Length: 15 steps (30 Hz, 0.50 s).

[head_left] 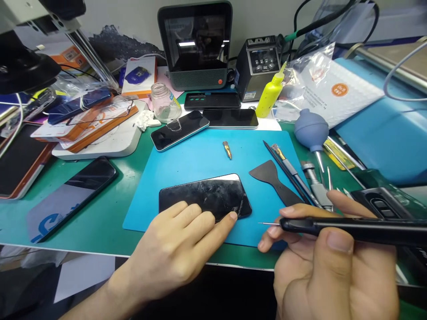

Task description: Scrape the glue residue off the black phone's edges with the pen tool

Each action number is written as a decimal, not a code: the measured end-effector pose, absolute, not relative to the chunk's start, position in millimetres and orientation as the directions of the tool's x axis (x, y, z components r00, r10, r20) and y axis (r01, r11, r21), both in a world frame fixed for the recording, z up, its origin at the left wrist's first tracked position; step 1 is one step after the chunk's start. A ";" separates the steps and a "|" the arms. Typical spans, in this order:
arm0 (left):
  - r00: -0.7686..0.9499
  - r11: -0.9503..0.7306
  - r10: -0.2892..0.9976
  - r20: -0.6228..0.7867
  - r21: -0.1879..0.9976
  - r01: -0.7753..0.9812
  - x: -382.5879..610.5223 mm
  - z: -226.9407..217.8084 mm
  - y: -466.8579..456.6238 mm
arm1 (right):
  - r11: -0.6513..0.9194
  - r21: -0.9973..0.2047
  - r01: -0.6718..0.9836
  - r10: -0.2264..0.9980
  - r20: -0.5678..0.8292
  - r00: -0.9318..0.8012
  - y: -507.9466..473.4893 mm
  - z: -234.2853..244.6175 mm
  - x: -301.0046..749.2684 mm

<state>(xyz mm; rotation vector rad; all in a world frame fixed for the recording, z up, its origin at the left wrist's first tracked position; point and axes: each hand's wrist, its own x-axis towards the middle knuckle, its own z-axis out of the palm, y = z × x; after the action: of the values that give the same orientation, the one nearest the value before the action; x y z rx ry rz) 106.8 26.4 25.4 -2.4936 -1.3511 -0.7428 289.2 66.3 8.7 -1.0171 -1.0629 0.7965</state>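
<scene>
A black phone [207,195] with a scuffed, cracked face lies on a blue mat [200,160]. My left hand [176,249] rests on the phone's near edge, fingers stretched flat, the forefinger tip at its near right corner. My right hand [330,262] is closed around a black electric screwdriver [350,227] held level. Its thin bit points left, just right of the phone's corner and a little apart from it.
A black plastic spudger [271,178], tweezers and picks [300,173], a loose bit [227,150] and a blue air blower [312,126] lie at the mat's right. Other phones [178,130] sit behind and left [71,198]. A yellow bottle [270,93], glass jar [164,102] and screen unit [196,44] stand at the back.
</scene>
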 end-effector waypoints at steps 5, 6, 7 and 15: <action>0.440 -0.553 0.709 0.551 0.048 0.832 106.0 23.1 25.7 | 0.353 -0.933 -0.069 0.908 0.325 0.264 67.3 9.4 290.4; 0.439 -0.551 0.709 0.552 0.046 0.833 105.7 22.5 25.4 | 0.350 -0.934 -0.075 0.912 0.321 0.255 66.9 9.5 290.7; 0.438 -0.550 0.710 0.551 0.046 0.834 105.5 21.8 25.2 | 0.342 -0.936 -0.083 0.917 0.313 0.246 66.4 9.5 291.2; 0.470 -0.546 0.746 0.472 0.029 0.837 104.4 15.9 22.4 | 0.193 -0.962 -0.192 0.973 0.163 0.161 65.4 14.3 298.7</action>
<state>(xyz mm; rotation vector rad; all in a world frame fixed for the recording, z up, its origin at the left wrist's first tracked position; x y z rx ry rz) 104.4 22.4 15.9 -2.5103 -1.3724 -0.6518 298.7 65.4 14.3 -0.9927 -1.0348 1.0658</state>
